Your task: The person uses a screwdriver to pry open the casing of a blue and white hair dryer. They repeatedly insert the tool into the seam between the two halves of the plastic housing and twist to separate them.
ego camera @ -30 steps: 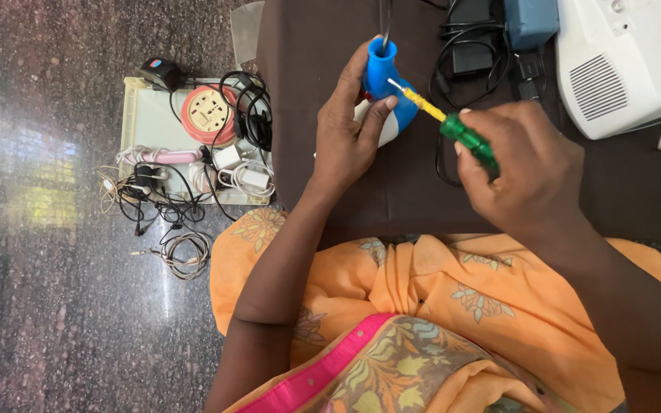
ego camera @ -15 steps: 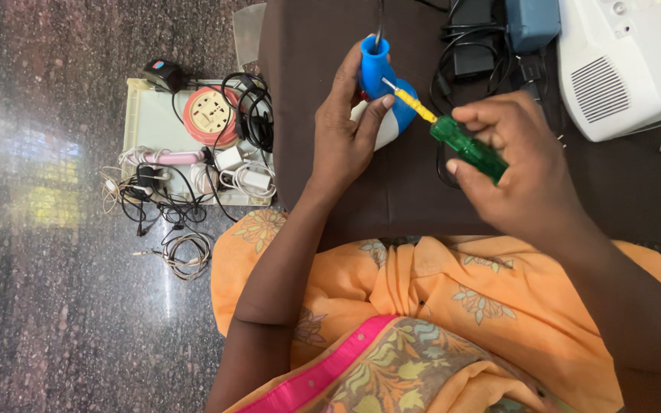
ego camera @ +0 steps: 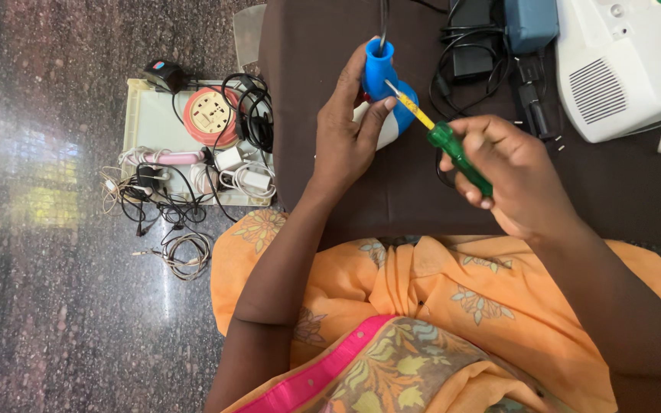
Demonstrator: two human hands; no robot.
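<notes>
We've brought the screwdriver [ego camera: 444,139] tip back against the blue device [ego camera: 386,86] (left hand [ego camera: 350,138] fingers wrapped round it), right hand [ego camera: 518,172] fingers gripping the handle.

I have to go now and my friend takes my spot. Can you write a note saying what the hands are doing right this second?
Left hand: wrapped around a blue and white gadget, held up over the dark brown table. A black cord runs from its top.
Right hand: gripping a green-handled screwdriver, its yellow shaft angled up-left, tip at the blue part of the gadget.
Nearby: white machine at the right, tray of cables and a round socket on the floor at the left.
Done: tool is on the gadget. Left: gadget appears closed; screws too small to see.
</notes>
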